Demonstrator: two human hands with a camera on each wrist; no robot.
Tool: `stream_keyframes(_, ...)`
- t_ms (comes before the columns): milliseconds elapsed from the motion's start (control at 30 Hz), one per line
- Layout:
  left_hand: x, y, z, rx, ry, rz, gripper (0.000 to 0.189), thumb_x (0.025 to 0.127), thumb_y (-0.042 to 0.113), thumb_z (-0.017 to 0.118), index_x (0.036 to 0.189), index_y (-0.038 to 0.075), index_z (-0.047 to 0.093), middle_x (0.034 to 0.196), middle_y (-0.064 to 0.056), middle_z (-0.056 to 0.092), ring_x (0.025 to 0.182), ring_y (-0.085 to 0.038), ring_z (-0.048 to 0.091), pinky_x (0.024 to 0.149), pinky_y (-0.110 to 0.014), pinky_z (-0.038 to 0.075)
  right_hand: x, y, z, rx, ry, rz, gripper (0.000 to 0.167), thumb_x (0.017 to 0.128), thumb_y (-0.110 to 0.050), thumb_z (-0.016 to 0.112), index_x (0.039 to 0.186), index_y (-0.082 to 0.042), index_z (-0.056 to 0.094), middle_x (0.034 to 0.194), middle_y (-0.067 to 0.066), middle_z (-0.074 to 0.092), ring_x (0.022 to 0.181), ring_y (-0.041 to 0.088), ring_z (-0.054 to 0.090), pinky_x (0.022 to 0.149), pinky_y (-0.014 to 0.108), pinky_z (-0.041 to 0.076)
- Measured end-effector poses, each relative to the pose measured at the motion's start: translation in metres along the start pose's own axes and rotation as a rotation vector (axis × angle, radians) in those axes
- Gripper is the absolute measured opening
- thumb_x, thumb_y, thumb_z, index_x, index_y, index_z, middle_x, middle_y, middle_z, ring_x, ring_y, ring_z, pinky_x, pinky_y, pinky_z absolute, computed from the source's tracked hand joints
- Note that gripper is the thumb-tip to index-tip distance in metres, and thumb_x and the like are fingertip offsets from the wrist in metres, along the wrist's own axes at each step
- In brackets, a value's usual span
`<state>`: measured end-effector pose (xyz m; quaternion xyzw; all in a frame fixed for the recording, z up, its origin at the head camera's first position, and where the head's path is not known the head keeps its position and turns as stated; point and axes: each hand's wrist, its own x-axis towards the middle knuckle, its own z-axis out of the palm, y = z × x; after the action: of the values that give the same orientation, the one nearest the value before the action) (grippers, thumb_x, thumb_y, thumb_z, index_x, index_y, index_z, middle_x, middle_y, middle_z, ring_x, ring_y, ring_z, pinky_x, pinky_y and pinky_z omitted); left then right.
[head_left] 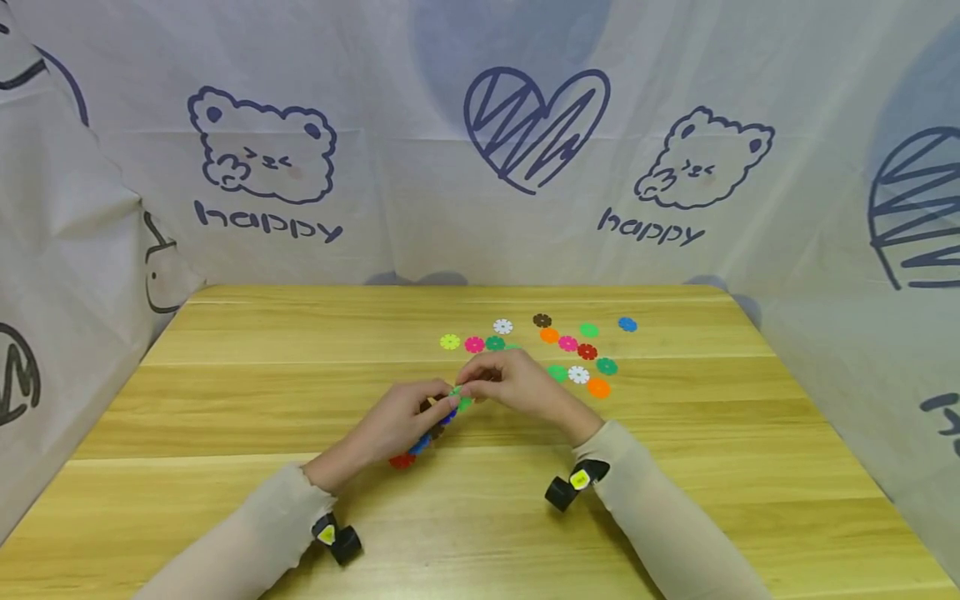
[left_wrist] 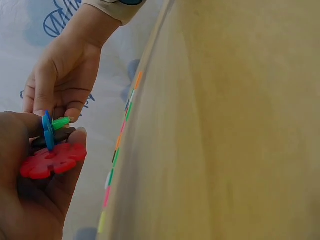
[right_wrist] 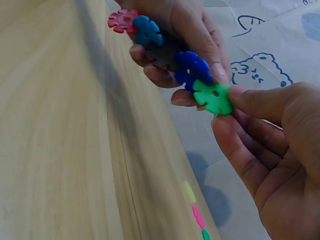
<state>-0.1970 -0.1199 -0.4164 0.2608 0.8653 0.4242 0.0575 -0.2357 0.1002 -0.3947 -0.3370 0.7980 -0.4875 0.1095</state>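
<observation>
My left hand (head_left: 397, 421) grips a chain of notched plastic discs joined edge to edge. In the right wrist view the chain runs from a red disc (right_wrist: 123, 21) through a light blue disc (right_wrist: 148, 31), a dark brown disc (right_wrist: 162, 54) and a dark blue disc (right_wrist: 194, 65) to a bright green disc (right_wrist: 214, 97). Thumb and finger of my right hand (head_left: 525, 390) pinch that green disc at the chain's end, where it touches the dark blue one. Whether its slot is fully seated I cannot tell. Left fingers partly cover the chain's middle.
Loose notched discs lie on the wooden table (head_left: 300, 350) beyond and right of the hands, among them a yellow disc (head_left: 450, 342), a white disc (head_left: 578, 375), an orange disc (head_left: 598, 387) and a blue disc (head_left: 627, 324). A printed cloth (head_left: 390, 183) hangs behind the table.
</observation>
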Motion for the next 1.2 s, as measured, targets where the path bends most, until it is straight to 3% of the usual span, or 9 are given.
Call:
stream_keyframes(200,0.001,-0.006,0.004,-0.138,-0.024,-0.057,0.038,0.103,0.042,0.047,0.088,0.009,0.062,0.065,0.0,0.054,0.047,-0.014,0.051,0.043,-0.028,0.044,-0.001,0.001,-0.008,-0.035,0.039,0.066,0.021,0.098,-0.024,0.063,0.106,-0.007,0.071,0.093,0.006,0.07,0.082,0.023,0.066,0.077,0.048,0.055)
stream_keyframes(367,0.001,-0.013,0.005,-0.276,-0.017,-0.115,0.038,0.104,0.037,0.048,0.092,0.004,0.063,0.071,-0.006,0.056,0.051,-0.02,0.057,0.046,-0.033,0.051,-0.001,0.006,-0.017,-0.042,0.081,0.085,0.021,0.098,-0.024,0.062,0.106,-0.007,0.071,0.1,0.016,0.069,0.085,0.028,0.066,0.08,0.049,0.054)
stream_keyframes(567,0.003,-0.018,0.006,-0.404,-0.01,-0.174,0.037,0.104,0.035,0.049,0.098,0.002,0.064,0.075,-0.008,0.057,0.056,-0.02,0.057,0.054,-0.036,0.055,-0.001,0.016,-0.028,-0.068,0.14,0.098,0.018,0.098,-0.027,0.062,0.107,-0.013,0.071,0.099,0.017,0.067,0.088,0.03,0.064,0.08,0.047,0.053)
stream_keyframes(767,0.002,-0.024,0.007,-0.456,-0.003,-0.215,0.036,0.103,0.037,0.049,0.104,0.004,0.065,0.076,-0.009,0.056,0.061,-0.018,0.053,0.054,-0.033,0.055,-0.003,0.027,-0.038,-0.15,0.212,0.117,0.02,0.098,-0.026,0.063,0.109,-0.012,0.071,0.102,0.011,0.069,0.091,0.031,0.064,0.075,0.04,0.053)
stream_keyframes(933,0.002,-0.027,0.007,-0.498,0.002,-0.24,0.036,0.104,0.034,0.049,0.104,0.002,0.065,0.077,-0.009,0.058,0.063,-0.017,0.054,0.055,-0.031,0.055,-0.004,0.036,-0.046,-0.22,0.27,0.133,0.023,0.098,-0.026,0.063,0.112,-0.011,0.072,0.101,-0.001,0.069,0.091,0.022,0.065,0.074,0.033,0.052)
stream_keyframes(1200,0.002,-0.026,0.011,-0.575,-0.002,-0.249,0.034,0.104,0.029,0.05,0.105,-0.001,0.063,0.076,-0.011,0.059,0.063,-0.019,0.06,0.056,-0.028,0.055,-0.012,0.045,-0.063,-0.269,0.291,0.197,0.029,0.099,-0.028,0.061,0.117,-0.007,0.07,0.107,0.002,0.068,0.099,0.022,0.064,0.084,0.041,0.052)
